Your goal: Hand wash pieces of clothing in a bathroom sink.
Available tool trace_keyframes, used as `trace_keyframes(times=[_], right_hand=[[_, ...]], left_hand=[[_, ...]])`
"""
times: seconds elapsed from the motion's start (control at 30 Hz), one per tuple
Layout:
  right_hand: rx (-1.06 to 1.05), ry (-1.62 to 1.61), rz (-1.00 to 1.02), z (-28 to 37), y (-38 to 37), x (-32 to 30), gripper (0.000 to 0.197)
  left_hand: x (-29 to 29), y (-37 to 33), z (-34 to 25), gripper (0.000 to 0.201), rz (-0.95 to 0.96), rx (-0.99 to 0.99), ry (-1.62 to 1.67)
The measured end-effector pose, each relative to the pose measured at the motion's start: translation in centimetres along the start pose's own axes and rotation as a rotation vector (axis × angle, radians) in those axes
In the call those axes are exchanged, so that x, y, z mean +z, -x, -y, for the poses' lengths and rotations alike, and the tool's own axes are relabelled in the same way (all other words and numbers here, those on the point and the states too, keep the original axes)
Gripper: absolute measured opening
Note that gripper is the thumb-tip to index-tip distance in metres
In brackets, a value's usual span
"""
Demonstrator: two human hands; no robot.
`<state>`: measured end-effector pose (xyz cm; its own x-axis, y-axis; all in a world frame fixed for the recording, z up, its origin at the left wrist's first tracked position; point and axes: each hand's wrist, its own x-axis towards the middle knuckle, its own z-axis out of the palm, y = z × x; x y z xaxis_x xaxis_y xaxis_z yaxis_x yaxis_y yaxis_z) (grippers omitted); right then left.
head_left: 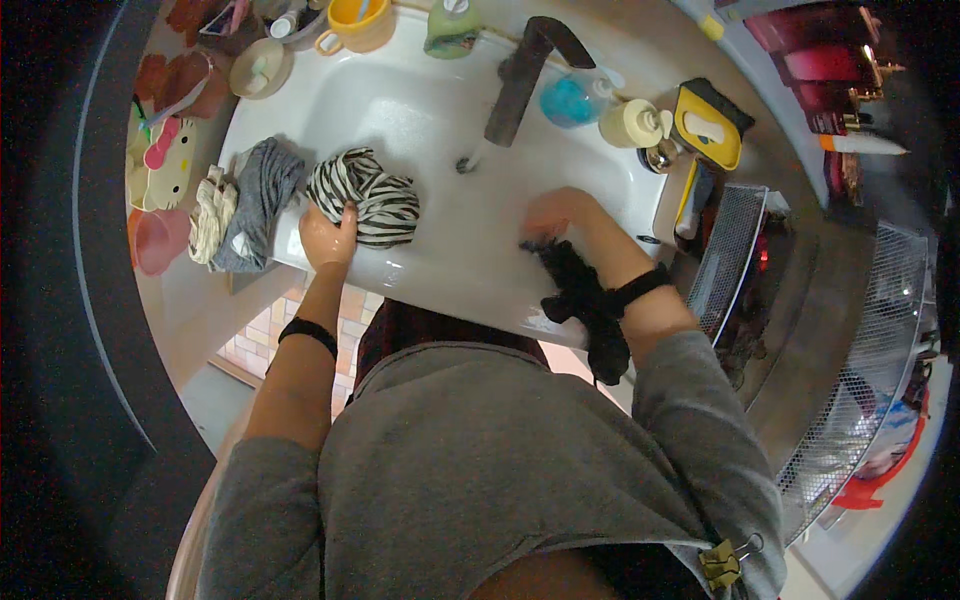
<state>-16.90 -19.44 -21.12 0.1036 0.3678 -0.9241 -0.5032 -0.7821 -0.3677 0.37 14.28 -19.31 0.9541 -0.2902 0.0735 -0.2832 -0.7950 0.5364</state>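
A black-and-white striped cloth (pixel 375 205) is bunched up at the left of the white sink (pixel 440 275). My left hand (pixel 325 238) grips its near left side, thumb on top and the other fingers partly hidden. My right hand (pixel 560 215) is over the right part of the basin, its fingers smeared by motion. Just below those fingers, a black cloth item (pixel 580 300) drapes over the sink's front rim and hangs down. Whether the fingers hold it I cannot tell. On the left rim lie a grey garment (pixel 262 200) and a cream cloth (pixel 212 218), both crumpled.
A dark faucet (pixel 525 85) reaches over the basin from the back. Behind it stand a bottle of blue liquid (pixel 572 100), a cream pump bottle (pixel 630 125) and a yellow soap dish (pixel 708 125). An orange mug (pixel 360 25) sits at back left. Wire mesh racks (pixel 730 250) line the right.
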Motion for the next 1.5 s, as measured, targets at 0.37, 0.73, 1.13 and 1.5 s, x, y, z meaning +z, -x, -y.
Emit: trace_keyframes(times=[0.37, 0.73, 1.13, 1.5], right_hand=[[-1.088, -0.936, -1.034, 3.2, -3.9, -3.7, 0.029], [-1.145, -1.401, -0.985, 10.5, -2.4, -4.3, 0.021], [-1.045, -1.651, -0.38, 8.9, 0.2, -3.8, 0.038], [-1.253, -2.022, -0.09, 10.0, 2.4, -4.3, 0.045]], left_hand=[[0.1, -0.2, -0.8, 0.043, -0.002, -0.015, -0.07], [-0.1, -0.1, -0.3, 0.044, -0.007, 0.004, -0.023], [-0.4, 0.0, -0.8, 0.045, -0.005, -0.02, -0.052], [-0.5, 0.1, -0.7, 0.044, 0.0, -0.034, -0.072]])
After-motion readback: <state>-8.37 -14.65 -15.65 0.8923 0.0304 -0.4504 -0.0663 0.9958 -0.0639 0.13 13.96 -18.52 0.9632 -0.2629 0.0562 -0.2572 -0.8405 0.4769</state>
